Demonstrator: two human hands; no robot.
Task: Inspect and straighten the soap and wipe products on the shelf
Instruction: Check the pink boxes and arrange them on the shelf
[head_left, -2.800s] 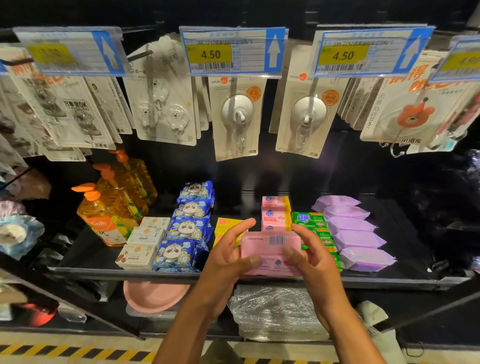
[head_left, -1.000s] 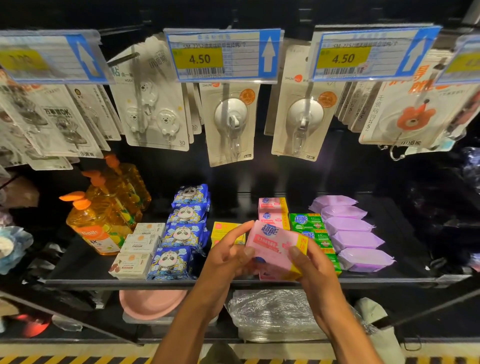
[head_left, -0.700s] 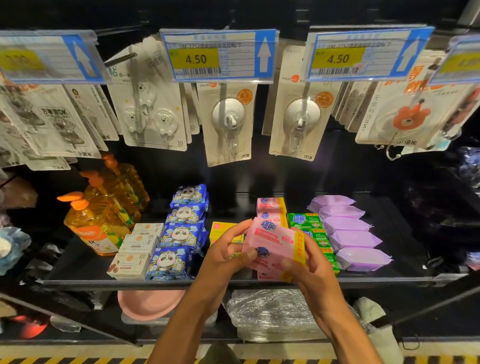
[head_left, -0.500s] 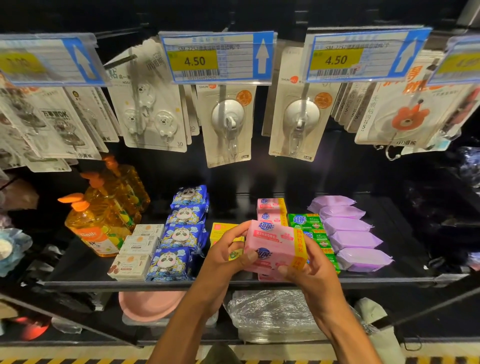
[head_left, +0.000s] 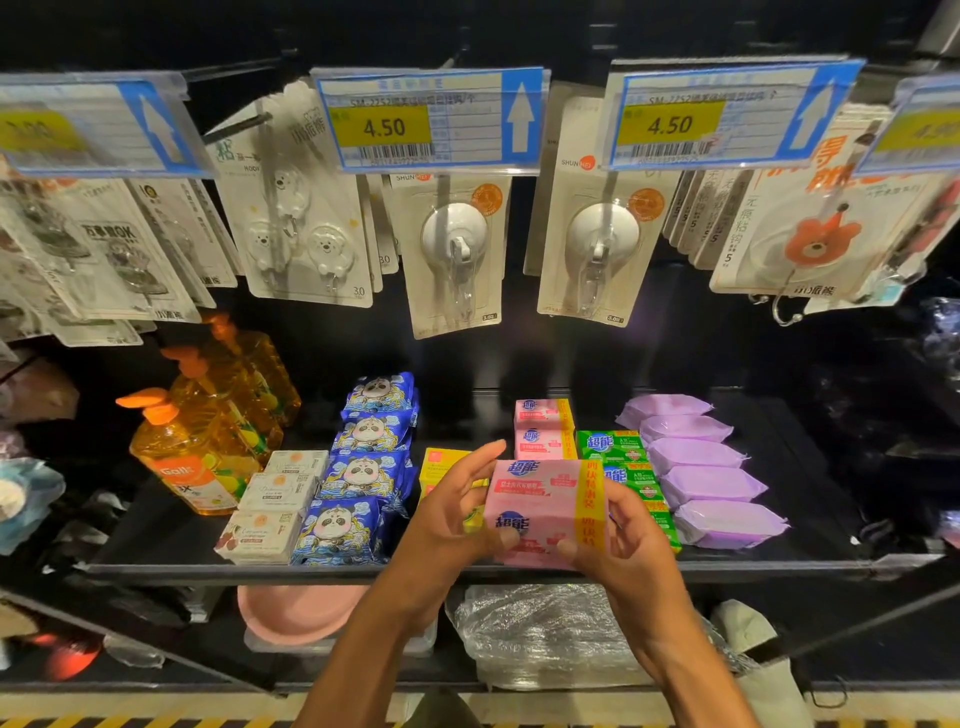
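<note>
A pink soap pack (head_left: 540, 506) with a yellow band sits between both my hands at the front of the black shelf (head_left: 171, 540), its printed face up. My left hand (head_left: 452, 512) grips its left end and my right hand (head_left: 631, 540) grips its right lower corner. Behind it stand more pink soap packs (head_left: 540, 428). Green soap packs (head_left: 613, 447) lie to the right, yellow packs (head_left: 441, 460) to the left, partly hidden by my left hand. Purple wipe packs (head_left: 701, 467) form a row at the right. Blue panda wipe packs (head_left: 363, 467) and white soap boxes (head_left: 275, 499) lie at the left.
Orange pump bottles (head_left: 208, 436) stand at the shelf's left. Hook cards (head_left: 457, 254) and price tags (head_left: 431, 122) hang overhead. Below the shelf are a pink basin (head_left: 296, 613) and a plastic-wrapped bundle (head_left: 535, 634).
The pink pack was turned from barcode side up to printed face up, then brought down level toward the shelf front. Both hands stayed on it.
</note>
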